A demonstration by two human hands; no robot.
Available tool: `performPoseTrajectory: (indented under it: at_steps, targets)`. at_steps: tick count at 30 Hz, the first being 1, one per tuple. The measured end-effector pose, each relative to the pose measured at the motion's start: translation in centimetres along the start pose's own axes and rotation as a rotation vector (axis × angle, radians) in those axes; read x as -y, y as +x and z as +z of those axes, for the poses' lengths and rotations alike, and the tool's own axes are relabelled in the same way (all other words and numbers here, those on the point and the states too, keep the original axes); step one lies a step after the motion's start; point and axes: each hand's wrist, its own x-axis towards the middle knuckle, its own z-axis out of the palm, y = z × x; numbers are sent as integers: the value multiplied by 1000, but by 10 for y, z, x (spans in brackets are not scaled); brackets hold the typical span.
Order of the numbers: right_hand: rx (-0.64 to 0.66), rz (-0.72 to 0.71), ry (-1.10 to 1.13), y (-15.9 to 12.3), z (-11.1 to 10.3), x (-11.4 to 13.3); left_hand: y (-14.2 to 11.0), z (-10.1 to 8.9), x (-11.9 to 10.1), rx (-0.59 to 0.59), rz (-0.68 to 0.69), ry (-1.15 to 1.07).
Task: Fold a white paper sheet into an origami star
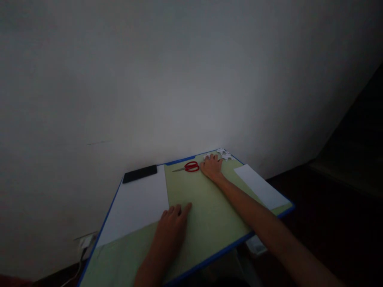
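My right hand reaches to the far side of the green tabletop, palm down with its fingers spread. Its fingertips are at a small white paper piece, partly hidden behind them; I cannot tell whether they press on it. More white cut-paper pieces lie just beyond, at the far right corner. Left of this hand are red-handled scissors, blades pointing left. My left hand rests nearer me beside a large white paper sheet, thumb stretched out, holding nothing visible.
A flat black object, like a phone or tablet, lies on the sheet's far edge. A white paper strip lies along the table's right side. The table has a blue rim and stands against a pale wall. A plugged-in cord is at lower left.
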Motion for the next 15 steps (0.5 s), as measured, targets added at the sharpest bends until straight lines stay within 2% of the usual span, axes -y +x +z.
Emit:
performPoseTrajectory:
  at_steps: [8, 15]
  targets:
    - [21, 135, 90, 23, 13, 10, 1, 12, 7, -36, -10, -23]
    - [26, 179, 110, 27, 16, 9, 2, 18, 11, -69, 6, -38]
